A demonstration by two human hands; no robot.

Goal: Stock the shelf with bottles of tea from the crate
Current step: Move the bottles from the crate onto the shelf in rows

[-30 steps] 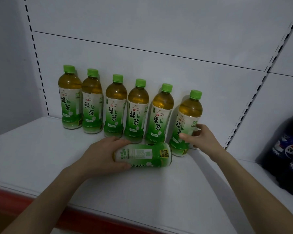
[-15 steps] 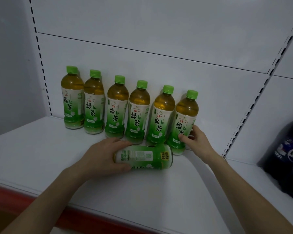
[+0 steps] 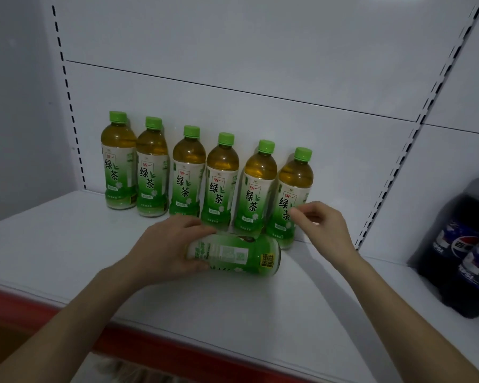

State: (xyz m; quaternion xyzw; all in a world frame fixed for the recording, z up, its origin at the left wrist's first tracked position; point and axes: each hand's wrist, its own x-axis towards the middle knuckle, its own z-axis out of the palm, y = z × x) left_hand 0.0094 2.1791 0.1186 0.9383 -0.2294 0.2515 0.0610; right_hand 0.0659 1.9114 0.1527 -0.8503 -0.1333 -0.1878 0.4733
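Note:
Several green-capped bottles of green tea stand in a row against the back panel of the white shelf (image 3: 53, 244). The rightmost bottle (image 3: 292, 189) stands upright at the row's end. My right hand (image 3: 321, 225) hovers just beside its lower label, fingers loosely curled and holding nothing. My left hand (image 3: 166, 244) grips one more tea bottle (image 3: 238, 255), which lies on its side on the shelf in front of the row, base pointing right. Its cap end is hidden in my palm. The crate is out of view.
Dark cola bottles (image 3: 465, 255) with blue labels stand on the neighbouring shelf section at the right. A perforated upright (image 3: 393, 161) divides the two sections. The shelf's front edge carries a red strip (image 3: 177, 352).
The rightmost bottle went from leaning to upright and closer to its neighbour. My right hand has let go of it and drawn back slightly. My left hand keeps the lying bottle in place.

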